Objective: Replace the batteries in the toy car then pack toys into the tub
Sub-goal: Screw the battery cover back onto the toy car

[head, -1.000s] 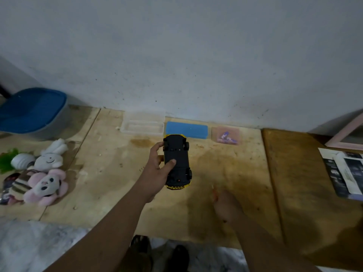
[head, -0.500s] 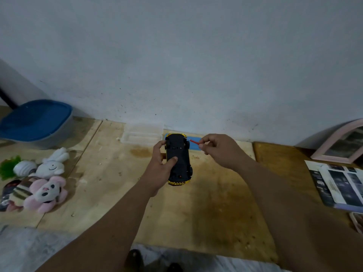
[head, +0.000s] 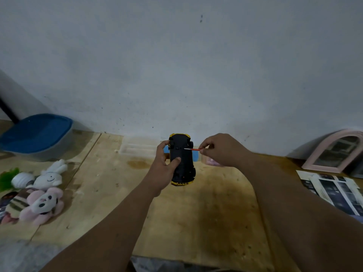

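Note:
My left hand (head: 164,169) holds a yellow toy car (head: 182,160) upside down above the wooden table, its black underside facing me. My right hand (head: 218,150) pinches a small red-handled screwdriver (head: 193,149), and its metal tip touches the car's underside near the far wheels. A grey tub with a blue lid (head: 36,134) stands at the far left against the wall. Several plush toys (head: 39,193) lie in a heap at the table's left edge.
A clear plastic tray (head: 137,148) and a blue pad (head: 195,155) lie by the wall behind the car; a pink packet (head: 209,160) shows under my right hand. A pink arched frame (head: 334,154) and printed papers (head: 334,191) sit at the right.
My right hand rose from the table with the screwdriver and brought its tip onto the car's underside. My left hand lifted the car slightly higher.

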